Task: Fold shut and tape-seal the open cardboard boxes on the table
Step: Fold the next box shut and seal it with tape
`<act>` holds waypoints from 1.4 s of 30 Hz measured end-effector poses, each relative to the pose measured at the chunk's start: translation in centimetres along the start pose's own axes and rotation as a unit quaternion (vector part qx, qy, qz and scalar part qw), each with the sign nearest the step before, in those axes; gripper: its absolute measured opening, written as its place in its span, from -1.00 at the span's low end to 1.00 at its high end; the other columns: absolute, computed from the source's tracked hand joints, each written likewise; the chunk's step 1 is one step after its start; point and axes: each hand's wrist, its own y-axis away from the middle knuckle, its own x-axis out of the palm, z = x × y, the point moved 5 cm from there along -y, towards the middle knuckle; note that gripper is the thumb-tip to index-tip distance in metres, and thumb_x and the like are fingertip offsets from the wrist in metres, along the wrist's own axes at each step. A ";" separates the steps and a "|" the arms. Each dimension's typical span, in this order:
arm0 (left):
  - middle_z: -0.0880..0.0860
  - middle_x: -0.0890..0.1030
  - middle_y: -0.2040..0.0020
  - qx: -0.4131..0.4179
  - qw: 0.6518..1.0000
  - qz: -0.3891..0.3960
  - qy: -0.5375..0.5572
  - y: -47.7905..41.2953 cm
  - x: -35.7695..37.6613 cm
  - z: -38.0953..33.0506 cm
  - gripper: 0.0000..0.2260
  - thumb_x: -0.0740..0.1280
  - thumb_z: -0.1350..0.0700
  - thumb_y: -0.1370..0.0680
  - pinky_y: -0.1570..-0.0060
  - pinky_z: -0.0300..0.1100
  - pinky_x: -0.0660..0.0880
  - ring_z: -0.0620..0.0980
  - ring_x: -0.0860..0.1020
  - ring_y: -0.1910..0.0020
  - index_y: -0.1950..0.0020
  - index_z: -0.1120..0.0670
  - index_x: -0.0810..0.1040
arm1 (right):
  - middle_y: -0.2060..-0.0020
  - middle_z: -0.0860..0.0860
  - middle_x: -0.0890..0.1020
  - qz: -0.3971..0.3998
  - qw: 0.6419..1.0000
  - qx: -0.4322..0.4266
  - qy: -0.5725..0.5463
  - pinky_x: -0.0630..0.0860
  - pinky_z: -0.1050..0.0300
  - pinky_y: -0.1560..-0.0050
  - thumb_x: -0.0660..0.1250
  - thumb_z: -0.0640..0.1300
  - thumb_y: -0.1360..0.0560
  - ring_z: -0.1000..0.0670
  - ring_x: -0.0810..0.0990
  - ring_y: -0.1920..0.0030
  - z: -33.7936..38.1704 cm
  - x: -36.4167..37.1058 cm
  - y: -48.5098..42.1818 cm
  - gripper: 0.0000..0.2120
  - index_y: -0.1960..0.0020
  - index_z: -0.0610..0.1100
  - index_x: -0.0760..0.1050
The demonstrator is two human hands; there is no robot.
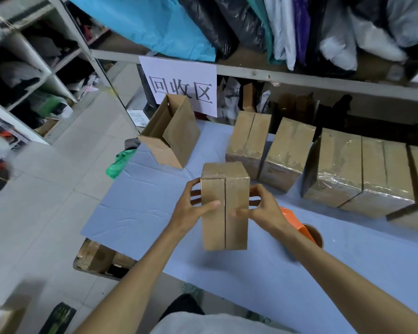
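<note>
A small brown cardboard box [224,208] is held above the blue-covered desk [155,213], near its front middle. The long axis runs away from the person, and the face turned up to the camera shows two flaps folded shut, their seam running down the middle along that axis. The seam looks bare of tape; the far end of the box carries a glossy clear film, probably tape. No print or label shows on the box.

The left hand [191,208] clasps the left side, thumb lying across the left flap, fingers curled round the far side. The right hand [261,208] clasps the right side, thumb on the right flap. Both hands are closed on the box.

Just behind the right wrist, an orange tape dispenser [297,225] with a brown roll lies on the desk.

At the far left of the desk an open box [171,136] stands with its flaps up, tilted. To the right, a row of sealed boxes [336,165] wrapped in shiny clear tape stands side by side, running to the right edge.

A white sign [181,85] hangs from the shelf [299,78] behind the desk, reading "回收区" in black characters.
</note>
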 end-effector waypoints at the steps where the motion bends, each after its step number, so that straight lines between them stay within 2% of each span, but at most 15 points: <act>1: -0.08 0.53 -0.24 0.001 1.000 -0.002 -0.003 -0.3 -1.1 -0.1 -0.17 0.55 -0.20 -0.15 -0.14 -0.04 0.56 -0.07 0.54 -0.18 -0.38 -0.11 0.36 | -0.02 0.07 0.59 -0.005 1.000 0.000 -0.004 0.53 0.22 0.17 0.63 -0.13 -0.24 0.05 0.62 0.00 0.6 0.7 -0.5 -0.49 -0.08 -0.09 0.45; 3: -0.09 0.53 -0.21 0.005 1.000 -0.011 0.011 -1.2 -3.4 -0.3 -0.21 0.59 -0.09 -0.21 -0.11 -0.11 0.55 -0.07 0.54 -0.19 -0.37 -0.03 0.35 | -0.01 0.07 0.59 -0.017 1.000 -0.010 -0.005 0.51 0.23 0.16 0.62 -0.10 -0.26 0.06 0.61 0.01 2.2 2.0 -1.6 -0.50 -0.08 -0.08 0.44; 7: -0.07 0.54 -0.19 0.034 0.999 0.013 0.024 -4.1 -6.8 -1.6 -0.53 0.51 0.28 -0.42 0.01 -0.29 0.54 -0.02 0.52 -0.25 -0.24 0.00 0.44 | 0.05 0.03 0.59 -0.075 0.996 -0.001 -0.052 0.51 0.15 0.12 0.61 -0.08 -0.23 0.03 0.60 0.02 4.8 4.2 -4.5 -0.47 -0.05 -0.14 0.39; 10: -0.05 0.55 -0.18 0.056 0.998 0.027 -0.023 -7.0 -7.5 -4.1 -0.54 0.47 0.21 -0.47 0.11 -0.38 0.51 -0.10 0.54 -0.15 -0.33 -0.03 0.48 | 0.06 -0.03 0.55 -0.114 0.989 0.013 -0.096 0.59 0.00 0.04 0.55 -0.14 -0.23 -0.03 0.60 0.02 6.6 5.3 -6.6 -0.48 -0.05 -0.17 0.33; 12: 0.00 0.57 -0.19 0.047 0.997 0.026 -0.062 -9.0 -7.7 -5.3 -0.52 0.43 0.17 -0.48 0.14 -0.38 0.48 -0.08 0.55 -0.10 -0.39 0.01 0.46 | 0.08 -0.05 0.51 -0.131 0.987 0.010 -0.098 0.60 0.11 0.13 0.50 -0.22 -0.29 -0.02 0.58 0.06 7.6 5.6 -7.9 -0.54 -0.03 -0.14 0.29; 14: 0.02 0.56 -0.23 0.025 0.996 0.021 -0.081 -11.1 -8.1 -6.3 -0.47 0.42 0.12 -0.46 0.01 -0.23 0.52 -0.03 0.54 -0.13 -0.42 0.05 0.40 | 0.12 -0.01 0.49 -0.169 0.983 0.008 -0.074 0.54 0.23 0.20 0.45 -0.30 -0.37 0.02 0.54 0.10 8.7 5.3 -9.2 -0.63 -0.03 -0.15 0.31; 16: 0.00 0.54 -0.22 0.012 0.996 0.017 -0.088 -12.8 -8.4 -7.2 -0.47 0.43 0.10 -0.47 -0.09 -0.12 0.52 -0.03 0.52 -0.14 -0.41 0.08 0.37 | 0.11 0.00 0.50 -0.204 0.977 0.005 -0.062 0.55 0.10 0.06 0.45 -0.28 -0.37 -0.01 0.54 0.06 9.5 4.6 -10.5 -0.66 -0.03 -0.13 0.35; 18: -0.03 0.56 -0.16 0.013 0.995 0.030 -0.091 -14.1 -8.3 -7.9 -0.55 0.43 0.13 -0.47 -0.04 -0.11 0.53 -0.07 0.53 -0.07 -0.34 0.06 0.42 | 0.08 0.00 0.54 -0.213 0.976 0.000 -0.053 0.53 0.11 0.07 0.47 -0.23 -0.36 0.00 0.55 0.05 10.1 4.0 -11.7 -0.66 -0.06 -0.14 0.40; 22: 0.00 0.61 -0.11 -0.003 0.996 0.042 -0.080 -17.0 -8.1 -8.5 -0.68 0.41 0.19 -0.47 -0.07 -0.07 0.55 -0.05 0.56 -0.02 -0.20 0.02 0.49 | 0.07 0.04 0.60 -0.208 0.978 -0.007 0.010 0.59 0.09 0.07 0.49 -0.18 -0.36 -0.01 0.61 0.04 11.1 3.3 -14.0 -0.56 -0.21 -0.11 0.50; 26: -0.07 0.53 -0.04 -0.026 0.993 0.044 -0.109 -19.0 -6.9 -8.6 -0.58 0.45 0.18 -0.44 0.02 -0.18 0.43 -0.07 0.51 -0.01 -0.23 0.01 0.39 | 0.00 0.02 0.56 -0.187 0.982 0.022 0.022 0.62 -0.06 -0.01 0.55 -0.16 -0.30 -0.05 0.61 0.00 10.6 3.0 -16.2 -0.42 -0.20 -0.03 0.33; 29: -0.07 0.51 -0.05 -0.026 0.991 0.059 -0.115 -20.5 -5.8 -8.7 -0.60 0.45 0.22 -0.44 0.02 -0.19 0.45 -0.07 0.50 -0.03 -0.16 -0.04 0.37 | -0.09 0.01 0.52 -0.187 0.981 0.012 0.055 0.63 -0.12 -0.01 0.55 -0.20 -0.30 -0.06 0.58 -0.06 10.6 2.8 -17.7 -0.38 -0.27 -0.08 0.36; 33: -0.05 0.53 -0.15 -0.016 0.986 0.076 -0.148 -22.5 -5.1 -8.6 -0.49 0.46 0.25 -0.43 -0.06 -0.14 0.53 -0.05 0.51 -0.09 -0.33 0.00 0.42 | -0.12 -0.05 0.50 -0.185 0.977 0.042 0.098 0.61 -0.14 -0.04 0.60 -0.13 -0.23 -0.12 0.57 -0.07 9.6 2.9 -19.3 -0.25 -0.35 -0.14 0.38; 36: 0.00 0.55 -0.19 -0.019 0.980 0.088 -0.177 -23.4 -4.6 -7.8 -0.45 0.45 0.26 -0.43 -0.17 0.03 0.55 0.01 0.53 -0.15 -0.37 -0.03 0.43 | -0.05 -0.03 0.42 -0.200 0.953 0.038 0.223 0.52 0.02 -0.13 0.58 -0.07 -0.25 -0.09 0.49 -0.07 9.3 2.7 -20.1 -0.33 -0.29 -0.17 0.44; 39: -0.01 0.57 -0.14 -0.013 0.979 0.104 -0.177 -23.8 -4.1 -7.1 -0.52 0.44 0.24 -0.47 -0.18 0.05 0.54 0.02 0.54 -0.15 -0.36 0.01 0.45 | -0.12 -0.09 0.37 -0.196 0.939 0.029 0.282 0.38 0.08 -0.24 0.53 -0.07 -0.30 -0.12 0.34 -0.18 9.3 3.1 -20.3 -0.43 -0.25 -0.17 0.45; 42: 0.00 0.56 -0.20 0.021 0.969 0.120 -0.213 -23.6 -3.3 -7.3 -0.49 0.44 0.21 -0.46 -0.20 0.06 0.52 0.05 0.53 -0.20 -0.37 -0.02 0.42 | -0.12 -0.12 0.34 -0.171 0.928 0.020 0.331 0.33 0.10 -0.20 0.50 -0.05 -0.31 -0.13 0.26 -0.17 9.2 3.8 -20.5 -0.51 -0.18 -0.18 0.49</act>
